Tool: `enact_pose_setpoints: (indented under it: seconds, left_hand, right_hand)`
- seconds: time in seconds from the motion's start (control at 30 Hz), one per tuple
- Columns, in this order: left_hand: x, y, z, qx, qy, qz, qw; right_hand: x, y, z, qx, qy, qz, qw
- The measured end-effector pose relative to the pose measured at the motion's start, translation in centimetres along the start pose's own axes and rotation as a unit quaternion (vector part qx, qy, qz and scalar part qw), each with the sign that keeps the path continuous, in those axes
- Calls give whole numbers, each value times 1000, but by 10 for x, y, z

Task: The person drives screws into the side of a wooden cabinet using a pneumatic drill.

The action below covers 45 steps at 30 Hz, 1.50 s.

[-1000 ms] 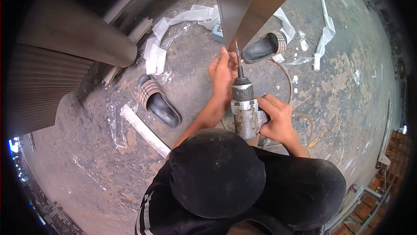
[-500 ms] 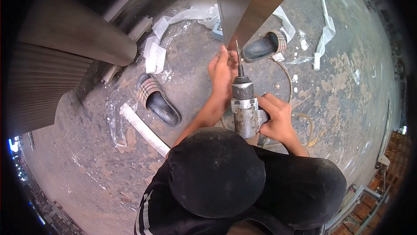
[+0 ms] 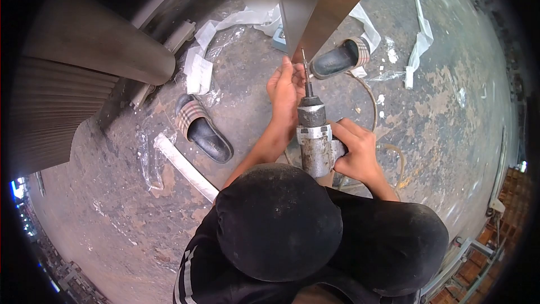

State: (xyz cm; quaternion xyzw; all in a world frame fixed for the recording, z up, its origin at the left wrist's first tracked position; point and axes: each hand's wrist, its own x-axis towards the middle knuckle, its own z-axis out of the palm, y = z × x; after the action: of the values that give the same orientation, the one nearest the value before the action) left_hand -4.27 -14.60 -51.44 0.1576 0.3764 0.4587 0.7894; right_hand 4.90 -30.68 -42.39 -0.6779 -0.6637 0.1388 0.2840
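My right hand is wrapped round the handle of a worn, silvery power drill, which points away from me. A long, thin bit runs from its dark nose to the lower end of a folded sheet-metal panel. Close beside the bit, my left hand has its thumb raised and its fingers curled in at the panel's end. I cannot tell what those fingers pinch. Both my knees, in black cloth, fill the lower middle.
Plaid-strapped slippers lie on the stained floor, one left and one right. White plastic strips are strewn about. A hose trails at the right. A large metal cylinder and ribbed sheet stand at the left.
The drill and its bit have shifted slightly left, the bit tip nearer to my left fingers. Both hands keep their hold, and the view has moved a little.
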Motion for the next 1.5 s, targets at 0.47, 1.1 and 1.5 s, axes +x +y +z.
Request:
enact_pose_setpoints:
  seconds: [0.47,1.1,1.5]
  left_hand:
    - [1,1,-1,8,2,-12,1000]
    - [1,2,-1,9,-4,-26,1000]
    - [1,2,-2,7,-2,-25,1000]
  right_hand:
    - [1,0,0,-2,-4,-1,1000]
    - [-1,0,1,-6,0,-1,1000]
    - [-1,1,3,1,0,2,1000]
